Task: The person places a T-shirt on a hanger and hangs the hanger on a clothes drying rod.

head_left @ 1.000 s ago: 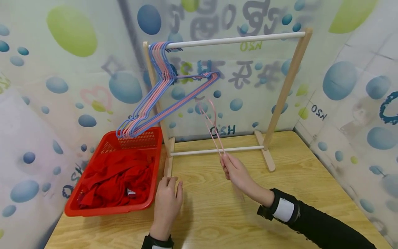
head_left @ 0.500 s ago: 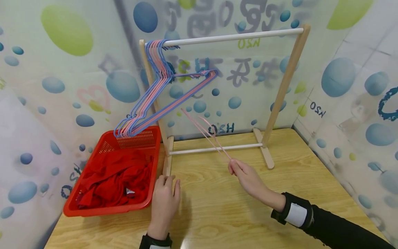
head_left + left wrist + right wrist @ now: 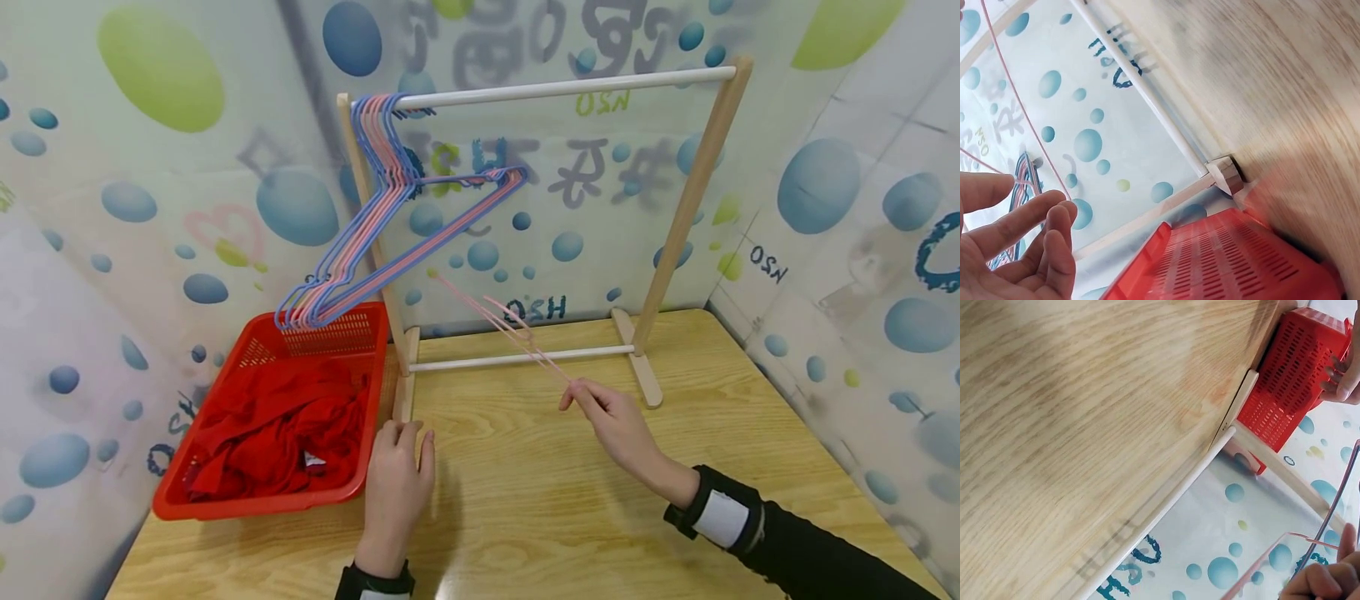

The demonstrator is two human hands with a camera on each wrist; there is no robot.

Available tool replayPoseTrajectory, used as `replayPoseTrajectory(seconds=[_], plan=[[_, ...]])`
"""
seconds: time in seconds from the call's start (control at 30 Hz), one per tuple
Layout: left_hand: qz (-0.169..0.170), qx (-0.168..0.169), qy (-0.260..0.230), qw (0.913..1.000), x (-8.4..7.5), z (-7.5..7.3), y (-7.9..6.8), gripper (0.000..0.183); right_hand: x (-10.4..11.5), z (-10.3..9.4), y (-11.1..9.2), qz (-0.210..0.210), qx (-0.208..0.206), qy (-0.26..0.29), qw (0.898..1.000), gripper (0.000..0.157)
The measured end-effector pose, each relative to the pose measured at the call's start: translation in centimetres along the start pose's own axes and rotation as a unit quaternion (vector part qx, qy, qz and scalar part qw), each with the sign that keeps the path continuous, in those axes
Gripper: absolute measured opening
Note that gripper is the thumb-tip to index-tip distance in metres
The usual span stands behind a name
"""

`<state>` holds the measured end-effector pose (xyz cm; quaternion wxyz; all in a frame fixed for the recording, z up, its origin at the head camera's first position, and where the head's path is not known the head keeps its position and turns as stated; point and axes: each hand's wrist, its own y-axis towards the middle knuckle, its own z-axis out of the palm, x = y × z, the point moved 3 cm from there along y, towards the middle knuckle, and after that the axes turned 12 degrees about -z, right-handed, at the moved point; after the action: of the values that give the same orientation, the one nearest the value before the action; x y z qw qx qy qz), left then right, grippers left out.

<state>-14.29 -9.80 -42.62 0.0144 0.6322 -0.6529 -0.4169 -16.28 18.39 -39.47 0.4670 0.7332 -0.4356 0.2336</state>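
My right hand (image 3: pixel 622 429) pinches one corner of a pink wire hanger (image 3: pixel 525 337) above the table. The hanger slants up and to the left, its hook end away from the hand. In the right wrist view the fingers (image 3: pixel 1329 578) show at the lower right, with pink wire running past them. My left hand (image 3: pixel 397 492) is beside the right rim of a red basket (image 3: pixel 258 508), fingers relaxed and slightly bent, with nothing in them. Red cloth (image 3: pixel 292 442) with a small white tag lies bunched in the basket.
A rack with wooden legs (image 3: pixel 697 183) and a white top rail (image 3: pixel 570 89) stands at the back of the table. Several blue and pink hangers (image 3: pixel 397 187) hang bunched at its left end, over the basket. A low white bar (image 3: pixel 517 358) joins the legs. Patterned curtain surrounds the table.
My right hand has moved right and slightly down with the pink hanger, which has tipped from near upright to a leftward slant. The left hand stays by the basket.
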Motion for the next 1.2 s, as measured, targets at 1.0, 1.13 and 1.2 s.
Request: replayPoseTrajectory(seconds=[1.0, 1.13, 1.2], plan=[[0.004, -0.043, -0.007, 0.9990, 1.5, -6.5, 1.2, 0.017, -1.9, -0.7, -0.6, -0.039, -0.026, -0.058, 0.997, 0.017], [-0.006, -0.053, 0.001, 0.9986, 2.5, -8.8, 2.8, 0.020, -2.0, -0.9, -0.8, -0.045, -0.029, -0.067, 0.996, 0.017], [-0.014, -0.055, 0.012, 0.9983, 3.1, -9.9, 3.8, 0.022, -2.1, -1.1, -0.9, -0.048, -0.027, -0.069, 0.996, 0.017]])
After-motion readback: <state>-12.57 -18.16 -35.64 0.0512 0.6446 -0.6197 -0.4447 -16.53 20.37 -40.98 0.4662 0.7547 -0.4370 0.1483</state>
